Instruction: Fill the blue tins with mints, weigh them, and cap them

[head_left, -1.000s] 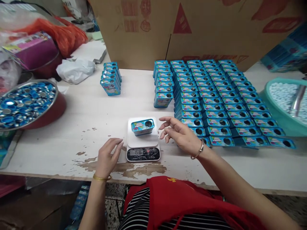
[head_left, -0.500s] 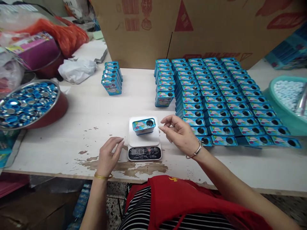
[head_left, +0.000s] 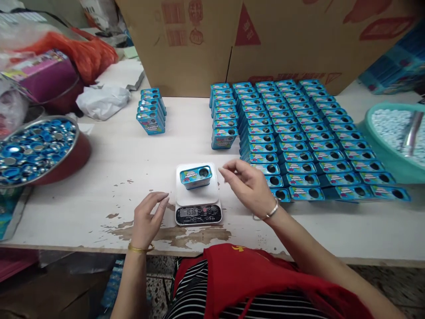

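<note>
Blue tin sits alone on the white plate of the small scale, round hole on top showing at its right end, and the display below reads the same figure it showed half a second ago, so the weight has settled. The change is in the right hand: a second ago its fingers were fanned loose beside the scale, and now the thumb and forefinger are pinched together just right of the tin, close to it but not touching; whether something tiny sits in that pinch I cannot tell. The left hand has barely stirred, resting released on the worn white desk just left of the scale, fingertips near the display, holding nothing. To my eye the steady reading and the drawn-in fingers say the weighing of this tin is at its check point. Round about: a big block of matching open-holed tins in rows to the right, a short stack of tins further back on the left, a steel bowl of blue caps at the far left, a teal basin of pale pellets at the right edge, and a cardboard box behind.
</note>
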Tool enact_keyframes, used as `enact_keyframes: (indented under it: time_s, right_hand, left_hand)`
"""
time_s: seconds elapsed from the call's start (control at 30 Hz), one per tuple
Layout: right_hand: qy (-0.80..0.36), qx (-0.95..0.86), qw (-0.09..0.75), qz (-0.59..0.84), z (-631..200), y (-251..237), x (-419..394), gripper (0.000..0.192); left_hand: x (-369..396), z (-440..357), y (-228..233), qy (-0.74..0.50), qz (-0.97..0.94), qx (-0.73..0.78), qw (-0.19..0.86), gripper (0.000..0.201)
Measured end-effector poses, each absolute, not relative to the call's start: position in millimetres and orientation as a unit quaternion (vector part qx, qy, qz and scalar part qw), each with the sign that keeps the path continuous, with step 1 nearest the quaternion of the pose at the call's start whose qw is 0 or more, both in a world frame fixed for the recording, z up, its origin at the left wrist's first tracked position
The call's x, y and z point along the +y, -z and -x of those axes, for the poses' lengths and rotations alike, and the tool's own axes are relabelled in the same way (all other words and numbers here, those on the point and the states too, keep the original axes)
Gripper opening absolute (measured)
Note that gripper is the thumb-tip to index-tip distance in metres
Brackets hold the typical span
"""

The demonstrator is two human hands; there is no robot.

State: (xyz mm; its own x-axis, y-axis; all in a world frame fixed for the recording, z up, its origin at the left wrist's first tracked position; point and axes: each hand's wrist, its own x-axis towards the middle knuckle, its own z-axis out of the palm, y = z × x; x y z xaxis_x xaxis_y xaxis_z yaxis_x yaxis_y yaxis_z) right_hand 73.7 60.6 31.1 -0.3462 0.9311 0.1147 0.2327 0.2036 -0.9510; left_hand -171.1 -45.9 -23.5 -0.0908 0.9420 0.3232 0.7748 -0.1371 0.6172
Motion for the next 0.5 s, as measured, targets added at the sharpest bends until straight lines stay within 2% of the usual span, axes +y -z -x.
enact_keyframes:
  time_s: [0.13, 0.27, 0.5]
  right_hand:
    - [-0.509, -0.671, 0.294, 0.452, -104.7, 8.0, 24.8, 0.031]
    - [-0.499, -0.678, 0.222, 0.492, -128.0, 54.0, -2.4, 0.035]
    - [-0.471, -0.698, 0.207, 0.498, -138.6, 77.2, -14.5, 0.036]
  left_hand:
    - [-40.8, 169.5, 18.1, -0.361, -0.658, 0.649, 0.126, 0.012]
    - [-34.3, 165.8, 10.5, -0.361, -0.667, 0.641, 0.117, 0.012]
    - [-22.1, 157.2, -4.0, -0.357, -0.678, 0.636, 0.089, 0.014]
